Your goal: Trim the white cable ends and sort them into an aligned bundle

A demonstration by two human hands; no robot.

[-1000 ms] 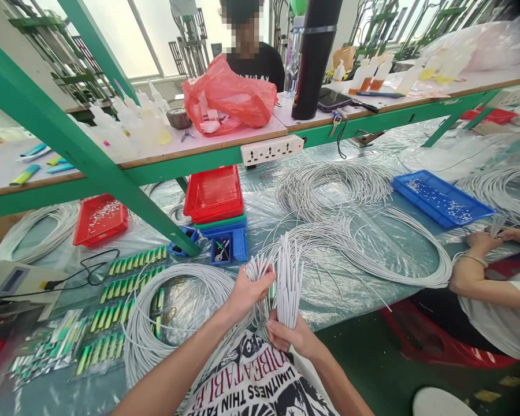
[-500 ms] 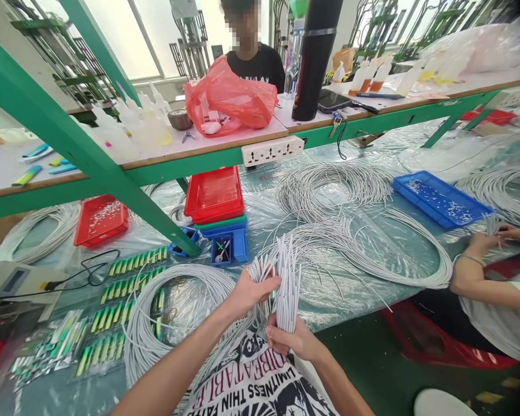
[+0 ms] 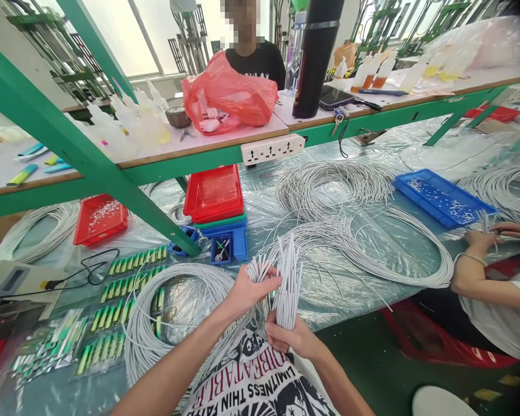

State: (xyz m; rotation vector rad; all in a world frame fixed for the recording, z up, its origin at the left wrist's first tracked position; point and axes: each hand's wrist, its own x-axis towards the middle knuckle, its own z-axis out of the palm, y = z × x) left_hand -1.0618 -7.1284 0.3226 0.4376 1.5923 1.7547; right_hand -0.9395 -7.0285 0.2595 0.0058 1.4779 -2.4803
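My left hand [image 3: 248,292] is closed around a small bunch of white cable ends [image 3: 260,268] just above the table's near edge. My right hand [image 3: 291,338], lower and to the right, grips the base of a thicker upright bundle of white cable ends [image 3: 288,283]. The two bundles touch each other. Both belong to long white cables that loop out over the plastic-covered table [image 3: 364,248]. A large coil of white cable [image 3: 156,318] lies to the left of my left forearm.
A blue tray [image 3: 442,199] of small white parts sits at right near another person's hands [image 3: 485,237]. Stacked red and blue trays [image 3: 214,199], a red tray [image 3: 99,219], green-capped parts [image 3: 130,277] and a grey device [image 3: 13,283] lie left. A green-framed shelf [image 3: 190,159] with a power strip [image 3: 272,150] crosses above; someone stands behind.
My hands stay almost in place; the left fingers have shifted slightly over their bunch of cable ends. The person at right has moved their hands a little to the right.
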